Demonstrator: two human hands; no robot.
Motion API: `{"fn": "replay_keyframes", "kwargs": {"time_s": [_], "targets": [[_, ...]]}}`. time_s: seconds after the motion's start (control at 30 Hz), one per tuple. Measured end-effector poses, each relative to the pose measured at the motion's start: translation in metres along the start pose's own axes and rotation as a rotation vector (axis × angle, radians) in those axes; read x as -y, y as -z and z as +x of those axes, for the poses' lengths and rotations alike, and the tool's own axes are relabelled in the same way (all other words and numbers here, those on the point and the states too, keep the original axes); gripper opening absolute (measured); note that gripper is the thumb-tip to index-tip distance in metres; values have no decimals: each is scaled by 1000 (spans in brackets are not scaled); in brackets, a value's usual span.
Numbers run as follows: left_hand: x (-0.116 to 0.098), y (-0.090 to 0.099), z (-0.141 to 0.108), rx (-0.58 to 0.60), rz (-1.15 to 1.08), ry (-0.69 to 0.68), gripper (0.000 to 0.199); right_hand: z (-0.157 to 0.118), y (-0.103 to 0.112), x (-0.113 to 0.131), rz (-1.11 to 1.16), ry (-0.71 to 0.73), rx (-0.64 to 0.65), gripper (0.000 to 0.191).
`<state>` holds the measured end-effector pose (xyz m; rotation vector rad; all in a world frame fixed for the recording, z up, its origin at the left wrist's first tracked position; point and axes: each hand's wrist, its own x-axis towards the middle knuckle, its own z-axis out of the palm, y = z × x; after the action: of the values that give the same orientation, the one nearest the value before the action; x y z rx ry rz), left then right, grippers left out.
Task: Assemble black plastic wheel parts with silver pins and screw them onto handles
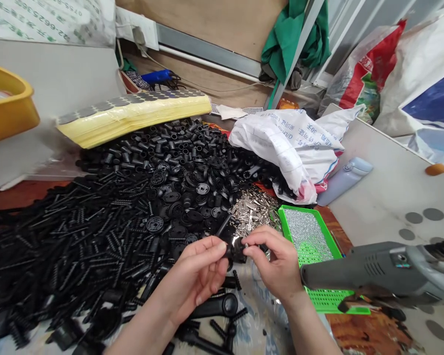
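My left hand [204,266] is closed, thumb and index finger pinched on a small black plastic part [237,250] in front of the pile. Close beside it, my right hand [276,259] pinches at the same part's right side. Something small and silvery shows at those fingertips, too small to name. A black rod [224,225] slants up behind the left fingertips; whether it belongs to the held part I cannot tell. Just beyond the hands lie flat metal clips [255,209] in a heap. Below the left hand lies a black crank-like handle [218,305].
Black spiral rods [70,236] and black round parts [185,197] cover the left and middle. At right, a green tray [286,224] of tiny silver pieces sits by a grey power tool [370,268]. Behind are a yellow sticker stack [133,118], white bag [281,138] and bottle [346,180].
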<state>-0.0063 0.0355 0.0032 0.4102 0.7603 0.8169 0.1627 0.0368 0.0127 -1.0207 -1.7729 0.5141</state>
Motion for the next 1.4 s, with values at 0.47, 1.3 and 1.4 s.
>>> {"fn": "replay_keyframes", "kwargs": {"time_s": [0.47, 1.3, 1.4], "targets": [[6, 6, 4, -6, -80, 62, 24, 2, 3, 1, -92, 154, 35, 11], [4, -2, 0, 19, 225, -193, 31, 1, 7, 3, -166, 32, 84, 12], [4, -2, 1, 24, 192, -185, 28, 0, 8, 4, -181, 45, 98, 12]]}}
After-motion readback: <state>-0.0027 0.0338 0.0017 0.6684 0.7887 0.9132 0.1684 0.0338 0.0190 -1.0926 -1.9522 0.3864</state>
